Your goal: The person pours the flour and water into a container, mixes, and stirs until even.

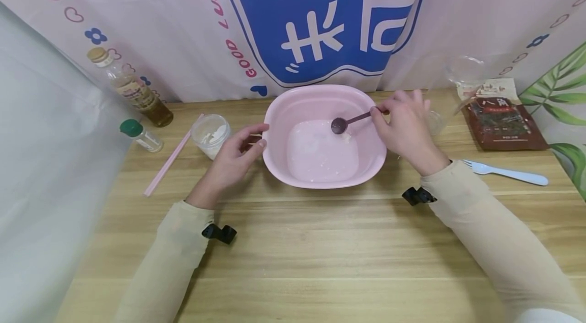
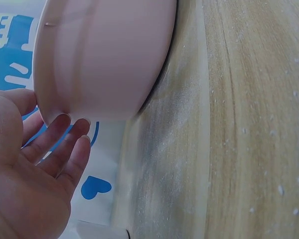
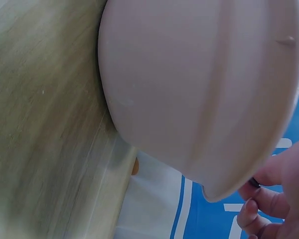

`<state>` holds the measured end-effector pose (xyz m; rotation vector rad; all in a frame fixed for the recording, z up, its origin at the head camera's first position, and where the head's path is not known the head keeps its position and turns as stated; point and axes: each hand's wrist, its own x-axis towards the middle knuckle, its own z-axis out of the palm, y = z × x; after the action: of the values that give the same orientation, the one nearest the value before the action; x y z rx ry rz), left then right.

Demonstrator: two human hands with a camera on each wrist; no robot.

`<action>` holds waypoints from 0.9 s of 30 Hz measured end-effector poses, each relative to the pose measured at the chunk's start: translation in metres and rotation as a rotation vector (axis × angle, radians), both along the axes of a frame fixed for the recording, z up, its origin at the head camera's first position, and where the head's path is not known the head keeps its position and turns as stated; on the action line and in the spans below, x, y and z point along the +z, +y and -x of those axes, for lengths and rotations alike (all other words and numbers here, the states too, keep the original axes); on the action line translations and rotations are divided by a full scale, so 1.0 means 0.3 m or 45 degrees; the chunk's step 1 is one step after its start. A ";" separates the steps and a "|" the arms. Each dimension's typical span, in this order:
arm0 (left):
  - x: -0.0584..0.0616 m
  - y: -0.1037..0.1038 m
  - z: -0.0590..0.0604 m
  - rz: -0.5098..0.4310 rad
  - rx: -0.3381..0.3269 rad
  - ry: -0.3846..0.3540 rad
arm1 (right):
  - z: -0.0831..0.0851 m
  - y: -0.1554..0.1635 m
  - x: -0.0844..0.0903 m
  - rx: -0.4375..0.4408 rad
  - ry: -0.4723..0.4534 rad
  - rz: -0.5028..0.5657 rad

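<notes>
Far left, on the wood-grain surface [image 1: 297, 252]: clear bottle of amber liquid with a tan cap [image 1: 137, 90], standing at the back by the printed pinkish-white cloth [image 1: 174, 38]. Small clear shaker with a green lid [image 1: 141, 136] in front of it. Pair of pink chopsticks [image 1: 174, 156] lying slantwise, then a round clear jar with white contents [image 1: 210, 135], just beside the left hand [image 1: 232, 157].

Left hand: grip loose, fingers and thumb apart, tips touching the left rim of the pink rounded-rectangular basin [image 1: 281, 142]. Basin sits upright mid-surface near the cloth, small white bits and wet-looking patches on its floor.

Dark brown round-bowled spoon [image 1: 339, 125] reaches in over the basin's right rim, bowl end inside; hard to tell if it touches the floor. Right hand [image 1: 405, 122]: grip clamped on the spoon handle, thumb against fingers, above the right rim.

Clear container [image 1: 435, 122] partly hidden behind the right hand. Far right: reddish-brown printed packet [image 1: 508, 122] lying flat, pale-blue plastic fork [image 1: 515, 173] in front of it, tines pointing left.
</notes>
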<state>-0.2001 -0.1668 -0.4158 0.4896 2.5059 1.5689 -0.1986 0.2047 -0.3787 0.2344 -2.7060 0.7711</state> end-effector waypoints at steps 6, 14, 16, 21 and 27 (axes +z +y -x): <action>-0.007 -0.001 0.002 -0.005 0.001 0.003 | 0.011 -0.009 -0.013 -0.023 0.048 -0.089; -0.002 0.000 -0.001 0.009 0.003 0.002 | 0.004 -0.002 -0.012 0.004 0.068 -0.068; -0.002 0.000 -0.001 0.007 0.003 -0.002 | -0.002 0.003 -0.006 0.005 0.066 -0.043; -0.005 0.000 0.001 0.007 0.006 -0.002 | -0.019 0.017 0.020 -0.013 0.030 0.030; -0.003 -0.001 0.002 0.028 0.013 0.004 | -0.036 0.026 0.034 -0.005 0.018 0.024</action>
<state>-0.2006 -0.1670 -0.4166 0.4773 2.5286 1.5438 -0.1879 0.2125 -0.3686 0.2295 -2.6843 0.7902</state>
